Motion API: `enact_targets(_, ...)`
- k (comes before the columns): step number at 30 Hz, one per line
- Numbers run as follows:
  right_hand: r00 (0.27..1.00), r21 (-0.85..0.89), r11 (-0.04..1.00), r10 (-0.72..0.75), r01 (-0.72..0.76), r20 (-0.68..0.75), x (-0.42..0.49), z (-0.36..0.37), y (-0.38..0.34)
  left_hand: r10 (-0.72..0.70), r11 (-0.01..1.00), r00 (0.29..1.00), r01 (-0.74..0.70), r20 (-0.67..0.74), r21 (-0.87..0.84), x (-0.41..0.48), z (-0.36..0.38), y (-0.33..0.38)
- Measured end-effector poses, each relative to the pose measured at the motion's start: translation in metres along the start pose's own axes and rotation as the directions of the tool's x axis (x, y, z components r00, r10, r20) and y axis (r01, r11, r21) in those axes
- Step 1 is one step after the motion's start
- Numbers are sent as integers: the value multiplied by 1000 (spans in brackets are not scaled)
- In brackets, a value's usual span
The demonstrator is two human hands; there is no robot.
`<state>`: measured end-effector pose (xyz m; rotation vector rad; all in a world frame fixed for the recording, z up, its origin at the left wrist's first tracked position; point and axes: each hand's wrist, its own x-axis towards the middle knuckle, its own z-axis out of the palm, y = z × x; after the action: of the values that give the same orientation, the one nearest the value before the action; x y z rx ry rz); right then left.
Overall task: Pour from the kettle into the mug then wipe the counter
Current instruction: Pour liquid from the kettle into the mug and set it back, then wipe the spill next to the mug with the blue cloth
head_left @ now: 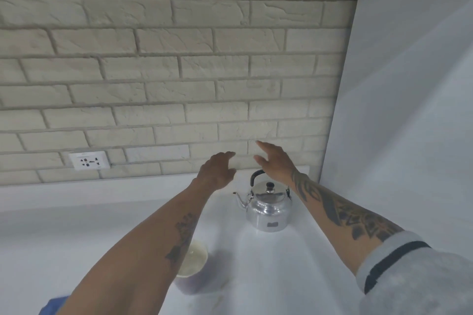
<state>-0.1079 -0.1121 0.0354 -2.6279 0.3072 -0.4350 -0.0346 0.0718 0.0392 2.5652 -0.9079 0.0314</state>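
Observation:
A shiny metal kettle (268,210) with a black handle and lid knob stands on the white counter (256,276), spout pointing left. A purple mug (197,273) with a pale inside sits nearer to me, partly hidden under my left forearm. My right hand (275,161) hovers just above the kettle's handle, fingers apart, holding nothing. My left hand (217,170) is raised to the left of the kettle, fingers loosely spread and empty. Both hands are slightly blurred.
A pale brick wall (166,84) runs behind the counter, with a white power socket (89,160) at the left. A white panel (409,110) closes off the right side. Something blue (53,305) shows at the bottom left edge.

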Motion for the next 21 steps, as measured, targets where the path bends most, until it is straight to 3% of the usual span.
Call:
enact_targets(13,985,94,980,-174,175,-13,-38,55,-148,-65,997,987,69,-149,27,-110,-64,-81)
enact_targets(21,970,148,971,-209,190,124,-102,142,-238,-288,957,953,289,-92,-7,-228,-63,-186)
